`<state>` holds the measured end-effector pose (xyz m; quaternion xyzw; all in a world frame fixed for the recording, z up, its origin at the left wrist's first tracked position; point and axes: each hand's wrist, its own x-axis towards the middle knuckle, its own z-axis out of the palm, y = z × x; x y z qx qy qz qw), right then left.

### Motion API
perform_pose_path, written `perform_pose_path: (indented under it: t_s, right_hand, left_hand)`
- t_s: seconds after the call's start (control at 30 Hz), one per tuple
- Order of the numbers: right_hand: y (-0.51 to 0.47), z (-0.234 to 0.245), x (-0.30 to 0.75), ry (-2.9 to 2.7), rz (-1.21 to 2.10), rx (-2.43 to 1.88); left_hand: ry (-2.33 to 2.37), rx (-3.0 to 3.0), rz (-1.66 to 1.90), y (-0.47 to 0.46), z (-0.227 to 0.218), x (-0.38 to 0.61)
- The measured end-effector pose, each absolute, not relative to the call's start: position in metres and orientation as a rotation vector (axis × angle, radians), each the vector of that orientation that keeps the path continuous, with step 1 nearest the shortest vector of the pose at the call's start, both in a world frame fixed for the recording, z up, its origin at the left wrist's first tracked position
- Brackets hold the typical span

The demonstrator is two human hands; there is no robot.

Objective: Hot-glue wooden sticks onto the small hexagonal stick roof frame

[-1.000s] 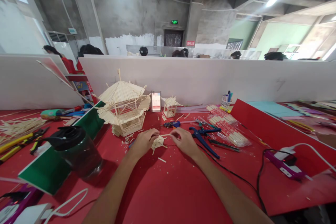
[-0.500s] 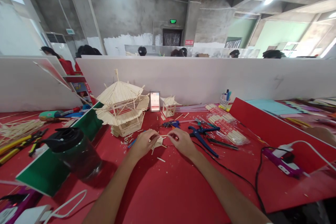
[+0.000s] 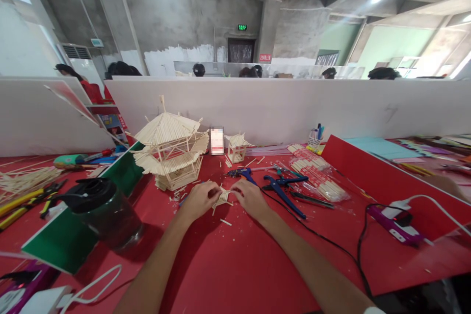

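Observation:
My left hand (image 3: 201, 200) and my right hand (image 3: 250, 200) are close together over the table, fingers pinched. A short pale wooden stick (image 3: 225, 191) spans the gap between their fingertips, which seem to grip its two ends. Just under the fingers lies a small frame of wooden sticks (image 3: 221, 199), partly covered by my left hand. A loose stick piece (image 3: 225, 222) rests on the red tabletop nearer to me. Beyond my left hand stands a large stick pavilion (image 3: 171, 147) with two tiers of roof; a smaller stick pavilion (image 3: 237, 148) is farther back.
Right of my hands are a blue glue gun (image 3: 246, 174), blue cutting pliers (image 3: 281, 190) and bagged sticks (image 3: 322, 179). A dark water bottle (image 3: 105, 216) stands left by a green divider (image 3: 61, 245). A black cable (image 3: 324, 238) crosses to a purple power strip (image 3: 395, 228).
My right hand has shifted slightly left, so the fingertips are closer together over the small frame. The view has moved slightly.

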<state>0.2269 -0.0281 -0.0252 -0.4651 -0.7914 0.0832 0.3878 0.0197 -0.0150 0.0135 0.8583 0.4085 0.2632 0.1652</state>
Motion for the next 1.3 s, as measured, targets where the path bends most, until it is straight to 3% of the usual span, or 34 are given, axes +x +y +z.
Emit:
perform_pose_path:
  t_s: [0.47,0.83,1.3]
  right_hand:
    - [-0.021,-0.033,0.219,-2.043,0.206,-1.13]
    - [-0.03,-0.032,0.225,-2.245,0.304,-1.265]
    - [-0.031,-0.04,0.216,-2.297,0.283,-1.268]
  left_hand:
    - [1.222,2.36,0.747,-0.012,0.014,0.016]
    - [1.268,2.439,0.461,-0.003,0.0,-0.003]
    - [1.318,2.343,0.344,-0.001,-0.005,0.0]
